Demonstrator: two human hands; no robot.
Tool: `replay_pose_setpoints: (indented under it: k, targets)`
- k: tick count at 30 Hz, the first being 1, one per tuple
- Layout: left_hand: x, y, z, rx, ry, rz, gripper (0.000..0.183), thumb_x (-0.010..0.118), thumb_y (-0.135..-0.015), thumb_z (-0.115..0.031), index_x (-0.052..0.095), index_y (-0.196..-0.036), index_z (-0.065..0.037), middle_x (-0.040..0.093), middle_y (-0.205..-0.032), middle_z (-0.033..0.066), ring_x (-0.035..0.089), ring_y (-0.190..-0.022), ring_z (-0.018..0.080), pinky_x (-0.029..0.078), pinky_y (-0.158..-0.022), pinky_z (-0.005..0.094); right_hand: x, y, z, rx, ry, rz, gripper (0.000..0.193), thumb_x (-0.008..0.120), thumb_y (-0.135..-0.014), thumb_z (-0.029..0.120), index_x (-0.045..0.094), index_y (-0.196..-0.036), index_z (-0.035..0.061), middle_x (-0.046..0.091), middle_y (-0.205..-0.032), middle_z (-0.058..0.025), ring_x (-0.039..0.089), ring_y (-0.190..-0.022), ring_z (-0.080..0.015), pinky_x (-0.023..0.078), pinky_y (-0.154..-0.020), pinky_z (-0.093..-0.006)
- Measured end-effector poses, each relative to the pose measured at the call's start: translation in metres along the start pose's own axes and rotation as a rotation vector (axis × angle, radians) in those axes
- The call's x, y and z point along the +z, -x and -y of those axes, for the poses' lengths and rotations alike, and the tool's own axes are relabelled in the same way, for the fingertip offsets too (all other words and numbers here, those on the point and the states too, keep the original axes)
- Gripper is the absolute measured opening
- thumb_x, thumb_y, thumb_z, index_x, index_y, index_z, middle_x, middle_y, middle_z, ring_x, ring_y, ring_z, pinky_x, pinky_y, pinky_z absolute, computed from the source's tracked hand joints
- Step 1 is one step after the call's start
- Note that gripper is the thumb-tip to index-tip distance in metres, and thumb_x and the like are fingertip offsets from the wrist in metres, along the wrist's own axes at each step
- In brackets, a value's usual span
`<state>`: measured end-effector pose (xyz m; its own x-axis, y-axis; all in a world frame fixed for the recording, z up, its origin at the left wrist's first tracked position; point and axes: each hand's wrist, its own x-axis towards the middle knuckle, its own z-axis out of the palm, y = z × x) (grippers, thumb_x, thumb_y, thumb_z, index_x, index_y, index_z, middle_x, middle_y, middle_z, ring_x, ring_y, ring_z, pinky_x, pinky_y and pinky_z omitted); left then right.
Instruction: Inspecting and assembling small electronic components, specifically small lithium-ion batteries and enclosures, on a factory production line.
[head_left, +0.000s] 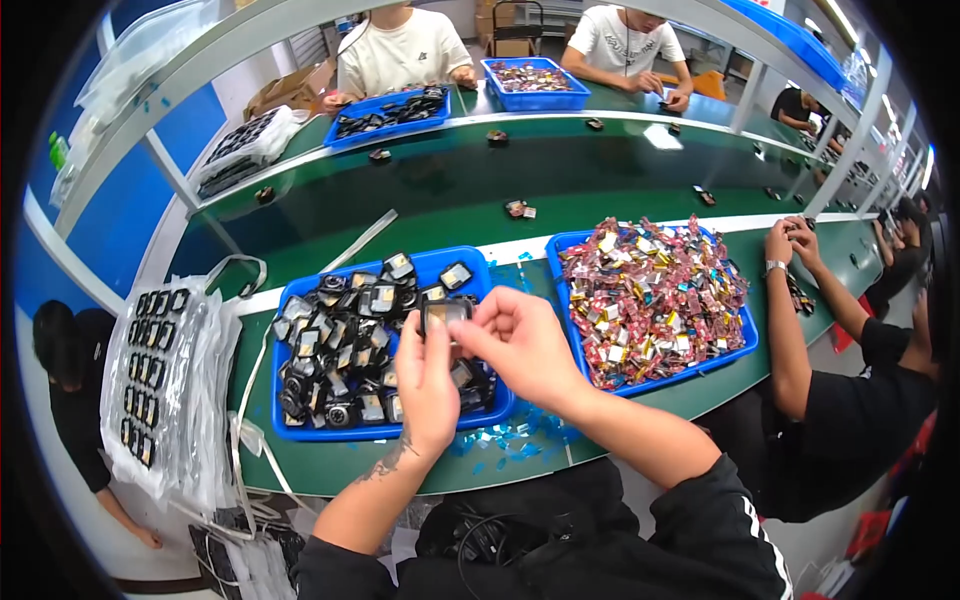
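Both hands raised together over the blue bin of small black camera units [385,345], near its right half. Left hand [425,385] pinching the lower left edge of one small black unit [445,312]; right hand [520,345] closed on the same unit from the right, fingertips [478,318] at its upper corner. Unit held just above the bin's contents, screen side up, roughly level. Inside the bin, a loose heap of similar black units with pale square faces. Just right of the bin, a second blue bin [655,300] piled with small red, silver and yellow packets. In front of the bin, scraps of blue film [505,435] scattered on the green counter [330,465]. Left of the bin, a stack of clear trays [165,375] with dark parts in rows. Beyond the second bin's right edge, another person's hands [792,240] close together at the counter.
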<state>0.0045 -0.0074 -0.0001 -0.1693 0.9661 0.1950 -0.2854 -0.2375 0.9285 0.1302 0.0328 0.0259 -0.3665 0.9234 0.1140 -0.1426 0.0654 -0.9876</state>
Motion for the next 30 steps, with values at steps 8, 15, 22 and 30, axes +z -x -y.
replay_pose_setpoints:
  k: [8, 15, 22, 30]
  targets:
    - [0.005, -0.043, -0.014, -0.273, 0.108, 0.173, 0.03, 0.048, -0.101, -0.016, 0.056, -0.121, 0.005, 0.067, -0.11, 0.0178, 0.069, -0.094, 0.0254, 0.059, -0.081, 0.0317, -0.144, -0.048, 0.047, -0.284, 1.497, 0.053, 0.027, 0.07, -0.074, 0.005, 0.068, -0.101, 0.0108, 0.062, -0.099, -0.0093, 0.058, -0.102, -0.0315, 0.051, -0.086, -0.0419]
    - [-0.005, -0.038, -0.012, -0.344, 0.075, 0.196, 0.036, 0.047, -0.099, -0.01, 0.047, -0.135, -0.005, 0.064, -0.114, 0.0165, 0.067, -0.08, 0.0183, 0.055, -0.066, 0.0251, -0.158, -0.064, 0.041, -0.308, 1.523, 0.213, 0.007, 0.065, -0.082, 0.009, 0.065, -0.087, 0.0048, 0.062, -0.087, -0.0131, 0.061, -0.093, -0.0326, 0.05, -0.082, -0.0427]
    - [-0.01, -0.032, 0.003, -0.374, 0.144, 0.159, 0.033, 0.049, -0.095, -0.004, 0.04, -0.127, -0.006, 0.062, -0.116, 0.0151, 0.057, -0.075, 0.01, 0.047, -0.059, 0.0207, -0.136, -0.059, 0.028, -0.279, 1.439, 0.323, 0.01, 0.068, -0.081, 0.008, 0.066, -0.089, 0.0027, 0.062, -0.093, -0.0138, 0.058, -0.098, -0.0331, 0.047, -0.087, -0.0417]
    - [-0.008, -0.027, -0.003, -0.328, 0.151, 0.188, 0.042, 0.051, -0.096, -0.007, 0.038, -0.136, -0.01, 0.061, -0.117, 0.0097, 0.056, -0.083, 0.0081, 0.047, -0.069, 0.0213, -0.128, -0.045, 0.042, -0.279, 1.021, -0.004, 0.009, 0.069, -0.078, 0.006, 0.064, -0.084, 0.0021, 0.063, -0.085, -0.0095, 0.061, -0.082, -0.0247, 0.047, -0.076, -0.0353]
